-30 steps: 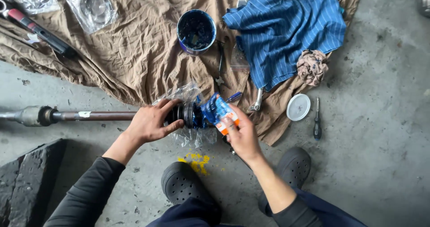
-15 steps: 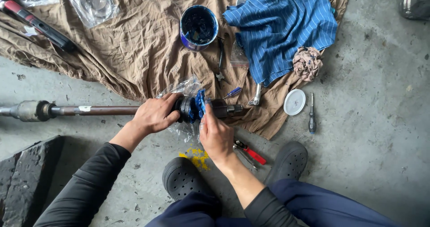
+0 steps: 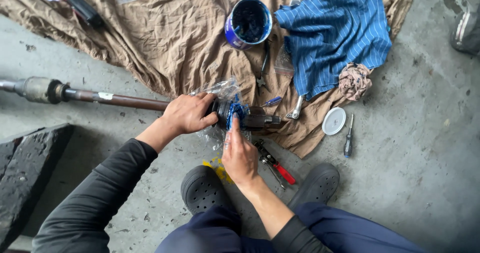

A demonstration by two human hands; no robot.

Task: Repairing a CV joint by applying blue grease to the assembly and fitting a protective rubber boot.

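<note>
A long rusty drive shaft (image 3: 120, 100) lies across the concrete floor, its joint end (image 3: 250, 118) smeared with blue grease and half wrapped in clear plastic (image 3: 220, 90). My left hand (image 3: 187, 114) grips the shaft just behind the joint. My right hand (image 3: 239, 155) reaches up from below, its blue-smeared fingertips pressed on the greased joint.
A brown cloth (image 3: 165, 38) holds a blue grease tub (image 3: 248, 23), a striped blue rag (image 3: 335, 33), pliers (image 3: 262, 65) and a crumpled rag (image 3: 354, 80). Red-handled pliers (image 3: 275, 164), a white lid (image 3: 333, 121) and a screwdriver (image 3: 348, 143) lie nearby. A dark block (image 3: 25, 168) sits left.
My right hand no longer holds the blue and orange packet it had at the joint; it dropped lower and now touches the greased joint with bare fingers. The left hand kept its grip.
</note>
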